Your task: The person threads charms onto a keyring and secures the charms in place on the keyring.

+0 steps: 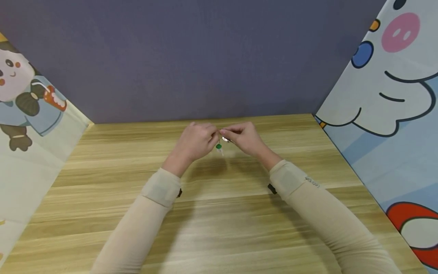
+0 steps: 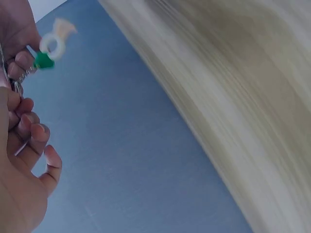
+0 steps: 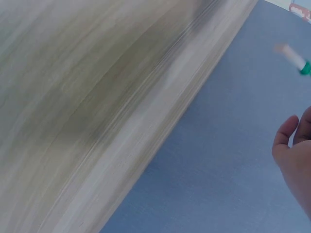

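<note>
My left hand (image 1: 199, 141) and right hand (image 1: 247, 139) meet fingertip to fingertip above the wooden table. Between them they pinch a keychain, whose green and white charm (image 1: 219, 146) dangles below the left fingers. The left wrist view shows the charm (image 2: 44, 59) with a white ring and a pale, blurred end, on a short metal chain (image 2: 26, 74). A small shiny metal piece (image 1: 226, 139) shows at the right fingertips; its kind is unclear. In the right wrist view the right hand (image 3: 299, 155) is partly cut off, below the blurred charm (image 3: 295, 59).
The wood-grain table (image 1: 219, 228) extends under both forearms. A dark blue-grey panel (image 1: 205, 57) stands behind its far edge. Cartoon-printed panels flank it, on the left (image 1: 44, 152) and on the right (image 1: 376, 133).
</note>
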The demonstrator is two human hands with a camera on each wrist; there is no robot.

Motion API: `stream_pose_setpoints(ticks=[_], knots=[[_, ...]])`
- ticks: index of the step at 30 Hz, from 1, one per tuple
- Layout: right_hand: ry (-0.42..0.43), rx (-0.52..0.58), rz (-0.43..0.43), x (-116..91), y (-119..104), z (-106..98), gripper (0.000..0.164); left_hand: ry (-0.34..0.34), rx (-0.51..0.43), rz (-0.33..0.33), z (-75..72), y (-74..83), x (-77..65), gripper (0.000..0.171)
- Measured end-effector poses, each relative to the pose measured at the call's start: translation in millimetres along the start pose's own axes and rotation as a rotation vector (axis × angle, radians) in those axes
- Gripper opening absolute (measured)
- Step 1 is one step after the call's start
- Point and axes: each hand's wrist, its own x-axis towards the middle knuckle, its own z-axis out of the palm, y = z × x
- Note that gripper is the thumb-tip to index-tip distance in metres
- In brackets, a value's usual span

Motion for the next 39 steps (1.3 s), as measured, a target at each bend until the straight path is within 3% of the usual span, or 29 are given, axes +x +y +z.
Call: stream_pose_setpoints(ticks=[6, 18, 23, 26, 29, 33, 39], knots=[[0.062, 0.06, -0.019, -0.2, -0.4, 4.6, 0.025, 0.056, -0.065, -0.106, 3.6, 6.0, -1.0, 0.027], [0.213, 0.141, -0.102, -0.2, -5.0, 13.7, 0.022, 0.171, -0.305, -0.405, 7.1, 22.7, 3.5, 0.029], [0.221, 0.143, -0.108, -1.1, -6.3, 14.4, 0.022, 0.18, -0.386, -0.459, 7.5, 23.6, 3.8, 0.03], [0.192, 0.105, -0.112, -2.2, -6.1, 11.6, 0.022, 0.136, -0.404, -0.453, 6.3, 21.6, 2.1, 0.031], [0.13, 0.023, -0.109, -2.6, -4.4, 6.1, 0.023, 0.045, -0.352, -0.416, 2.2, 19.5, -0.5, 0.032], [0.029, -0.094, -0.11, -3.0, -4.0, -2.5, 0.024, -0.056, -0.149, -0.296, -4.5, 18.2, -2.6, 0.029], [-0.107, -0.214, -0.147, -1.7, -6.8, -12.0, 0.024, -0.07, 0.12, -0.116, -13.2, 19.3, -1.3, 0.026]])
